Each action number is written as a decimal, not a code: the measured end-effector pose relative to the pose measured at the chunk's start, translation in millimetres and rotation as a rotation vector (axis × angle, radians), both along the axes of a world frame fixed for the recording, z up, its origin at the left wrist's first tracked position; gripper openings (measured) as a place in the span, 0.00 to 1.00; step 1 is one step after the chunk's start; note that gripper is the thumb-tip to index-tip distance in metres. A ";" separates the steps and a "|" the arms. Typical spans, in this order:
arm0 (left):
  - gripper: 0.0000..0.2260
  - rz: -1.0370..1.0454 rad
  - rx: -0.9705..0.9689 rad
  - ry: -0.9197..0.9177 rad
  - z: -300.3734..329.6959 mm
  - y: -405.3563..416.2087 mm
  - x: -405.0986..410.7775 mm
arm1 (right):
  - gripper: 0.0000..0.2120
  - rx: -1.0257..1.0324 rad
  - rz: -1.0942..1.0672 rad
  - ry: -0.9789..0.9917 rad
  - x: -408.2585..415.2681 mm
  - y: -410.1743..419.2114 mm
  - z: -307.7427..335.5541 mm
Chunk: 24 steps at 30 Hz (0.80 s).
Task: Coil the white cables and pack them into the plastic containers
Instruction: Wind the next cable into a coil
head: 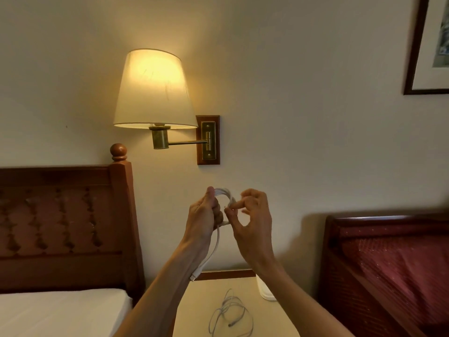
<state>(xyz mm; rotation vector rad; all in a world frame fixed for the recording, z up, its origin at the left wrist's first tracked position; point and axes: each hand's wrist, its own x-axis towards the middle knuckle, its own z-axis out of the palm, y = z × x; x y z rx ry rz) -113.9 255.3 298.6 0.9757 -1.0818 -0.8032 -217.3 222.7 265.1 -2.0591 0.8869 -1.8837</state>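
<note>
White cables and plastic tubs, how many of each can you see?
White cables: 2, one being coiled in the left hand and right hand, one lying loose on the nightstand.
Plastic containers: 1, partly hidden behind the right arm.
Total: 3

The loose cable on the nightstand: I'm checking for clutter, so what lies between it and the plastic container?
In the head view, only bare nightstand top shows between the loose cable and the plastic container, which the right forearm partly hides.
</note>
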 end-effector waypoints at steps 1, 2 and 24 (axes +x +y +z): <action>0.22 -0.008 0.003 0.010 0.6 0.8 -0.2 | 0.06 0.003 0.063 -0.016 0.0 -1.7 0.1; 0.22 -0.011 0.006 0.016 1.5 1.6 0.2 | 0.07 0.022 0.137 -0.035 -0.3 -1.6 0.6; 0.20 -0.042 0.077 0.227 5.1 -0.4 3.3 | 0.08 -0.407 0.161 0.361 -31.2 32.8 -24.3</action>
